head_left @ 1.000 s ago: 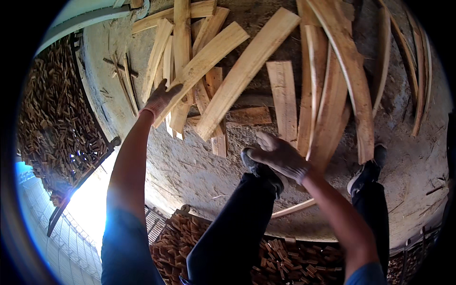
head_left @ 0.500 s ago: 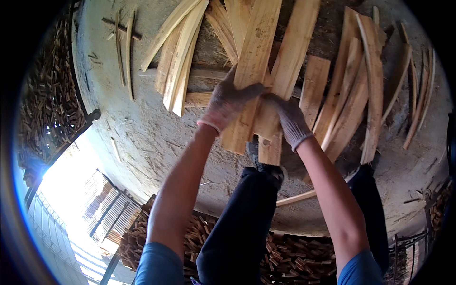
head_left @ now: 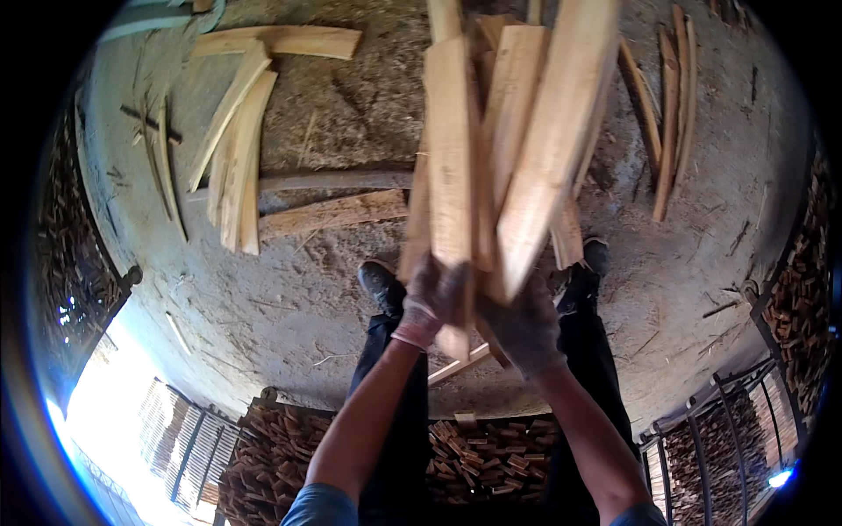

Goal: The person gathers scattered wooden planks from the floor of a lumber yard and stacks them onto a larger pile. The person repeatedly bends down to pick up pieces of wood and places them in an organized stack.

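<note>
In gloves, both my hands hold a fanned bundle of long, pale wooden boards by their near ends. My left hand (head_left: 428, 302) closes round the left side of the bundle, by a narrow upright board (head_left: 449, 149). On the other side my right hand (head_left: 526, 331), slightly smeared by motion, grips beside a wide board (head_left: 561, 123) that leans away to the upper right. More boards (head_left: 513, 114) show between these two. The bundle stands between my feet and spreads toward the far edge; some of the lower ends are hidden by my fingers.
At left lie several curved slabs (head_left: 250, 158), a crosswise board (head_left: 281, 40) and another low board (head_left: 338, 212). Thin strips (head_left: 674, 114) lie to the right. A loose stick (head_left: 460, 364) is on the floor behind my hands. Racks of stacked wood pieces (head_left: 491, 456) stand along the near side.
Both hands have come nearer to me, down to the boards' near ends. The bundle is fuller, and several boards that lay at right have left their place. The view has shifted.
</note>
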{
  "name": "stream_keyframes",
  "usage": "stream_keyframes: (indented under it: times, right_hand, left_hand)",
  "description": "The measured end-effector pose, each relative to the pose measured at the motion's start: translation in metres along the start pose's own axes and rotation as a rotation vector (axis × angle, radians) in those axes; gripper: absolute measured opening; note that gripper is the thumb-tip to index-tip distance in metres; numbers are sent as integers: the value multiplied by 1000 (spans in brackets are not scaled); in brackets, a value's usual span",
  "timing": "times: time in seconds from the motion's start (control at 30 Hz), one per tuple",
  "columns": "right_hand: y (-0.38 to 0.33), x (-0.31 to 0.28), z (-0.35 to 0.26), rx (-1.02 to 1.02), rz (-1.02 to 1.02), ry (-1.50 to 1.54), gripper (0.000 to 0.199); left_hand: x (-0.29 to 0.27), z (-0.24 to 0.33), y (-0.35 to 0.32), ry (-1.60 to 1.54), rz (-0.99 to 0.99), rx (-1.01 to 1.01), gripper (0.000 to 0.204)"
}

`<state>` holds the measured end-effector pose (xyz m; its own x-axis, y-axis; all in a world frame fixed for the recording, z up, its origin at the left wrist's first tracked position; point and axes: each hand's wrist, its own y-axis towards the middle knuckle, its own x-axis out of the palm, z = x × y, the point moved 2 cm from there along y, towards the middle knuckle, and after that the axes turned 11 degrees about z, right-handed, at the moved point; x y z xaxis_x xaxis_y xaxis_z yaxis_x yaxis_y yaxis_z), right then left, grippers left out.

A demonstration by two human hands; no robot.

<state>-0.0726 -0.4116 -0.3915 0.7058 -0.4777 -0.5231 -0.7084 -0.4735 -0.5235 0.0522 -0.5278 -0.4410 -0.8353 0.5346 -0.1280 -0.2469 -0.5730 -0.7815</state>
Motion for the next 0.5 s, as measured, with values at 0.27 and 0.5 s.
stream_keyframes:
  times: [0.27,0.5]
  right_hand:
    - [130,-76,68,26,421,-292,72]
    - [228,-58,98,204,137,-361,50]
  left_hand:
    - [-23,18,73,452,288,273,72]
    - [-35,8,104,641,386,280,67]
